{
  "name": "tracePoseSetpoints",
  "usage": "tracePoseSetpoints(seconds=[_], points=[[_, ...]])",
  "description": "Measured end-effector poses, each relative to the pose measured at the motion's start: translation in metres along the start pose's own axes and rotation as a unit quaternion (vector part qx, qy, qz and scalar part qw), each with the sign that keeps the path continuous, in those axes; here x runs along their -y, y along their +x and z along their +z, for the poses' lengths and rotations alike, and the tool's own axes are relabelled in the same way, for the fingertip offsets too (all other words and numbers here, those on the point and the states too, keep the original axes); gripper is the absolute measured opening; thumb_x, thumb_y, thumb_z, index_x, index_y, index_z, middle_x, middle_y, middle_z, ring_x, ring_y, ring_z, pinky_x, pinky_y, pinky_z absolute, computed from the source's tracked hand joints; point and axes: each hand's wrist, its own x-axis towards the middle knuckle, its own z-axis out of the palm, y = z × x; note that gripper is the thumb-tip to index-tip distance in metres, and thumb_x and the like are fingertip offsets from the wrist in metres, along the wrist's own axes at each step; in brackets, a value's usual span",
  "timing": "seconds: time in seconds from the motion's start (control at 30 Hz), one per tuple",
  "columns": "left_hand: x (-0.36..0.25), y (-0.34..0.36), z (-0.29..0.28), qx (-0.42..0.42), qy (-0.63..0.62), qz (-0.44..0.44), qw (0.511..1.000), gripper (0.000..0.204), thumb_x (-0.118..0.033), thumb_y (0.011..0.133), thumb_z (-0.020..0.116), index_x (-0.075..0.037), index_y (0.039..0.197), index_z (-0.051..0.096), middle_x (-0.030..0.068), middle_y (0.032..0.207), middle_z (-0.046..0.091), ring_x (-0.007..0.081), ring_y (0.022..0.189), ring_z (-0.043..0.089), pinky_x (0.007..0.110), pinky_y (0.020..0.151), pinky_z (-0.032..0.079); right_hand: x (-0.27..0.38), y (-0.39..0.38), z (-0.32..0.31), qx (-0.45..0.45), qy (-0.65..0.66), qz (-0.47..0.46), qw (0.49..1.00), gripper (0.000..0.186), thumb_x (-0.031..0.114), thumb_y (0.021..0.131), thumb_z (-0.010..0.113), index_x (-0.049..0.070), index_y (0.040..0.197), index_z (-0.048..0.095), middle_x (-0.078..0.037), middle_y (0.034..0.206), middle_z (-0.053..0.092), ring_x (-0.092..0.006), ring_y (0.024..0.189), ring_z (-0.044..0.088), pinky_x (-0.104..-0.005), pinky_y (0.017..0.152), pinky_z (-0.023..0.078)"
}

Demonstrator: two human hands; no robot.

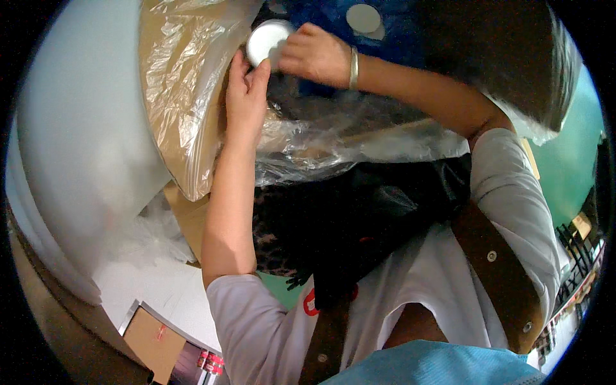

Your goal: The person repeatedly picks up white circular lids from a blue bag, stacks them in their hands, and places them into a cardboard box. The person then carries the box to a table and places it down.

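Note:
A white round disc (269, 42), like a lid, is held near the top of the view. My left hand (247, 96) grips its lower left rim with thumb and fingers. At its right edge my right hand (319, 56) is closed, fingers curled in and partly blurred; what they pinch, if anything, is hidden. A second pale disc (364, 18) lies to the right on dark blue material (410, 32), overlapping another pale round piece.
Clear plastic film (321, 138) covers the near side of the box. A cardboard panel under shiny film (183, 83) stands left. Black fabric (359, 218) lies before my body. A large pale wrapped bulk (83, 128) is further left. A carton (154, 340) sits lower left.

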Motion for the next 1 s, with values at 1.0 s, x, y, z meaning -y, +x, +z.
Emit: tracePoseSetpoints(seconds=[1.0], points=[[-0.026, 0.011, 0.013, 0.064, -0.207, -0.135, 0.967, 0.032, -0.012, 0.087, 0.053, 0.002, 0.115, 0.047, 0.0105, 0.107, 0.056, 0.017, 0.096, 0.055, 0.029, 0.084, 0.043, -0.143, -0.14, 0.038, 0.101, 0.252, 0.561, 0.782, 0.056, 0.034, 0.082, 0.057, 0.007, 0.127, 0.039, -0.014, 0.126, 0.043, -0.0312, 0.108, 0.05, -0.0396, 0.088, 0.043]])
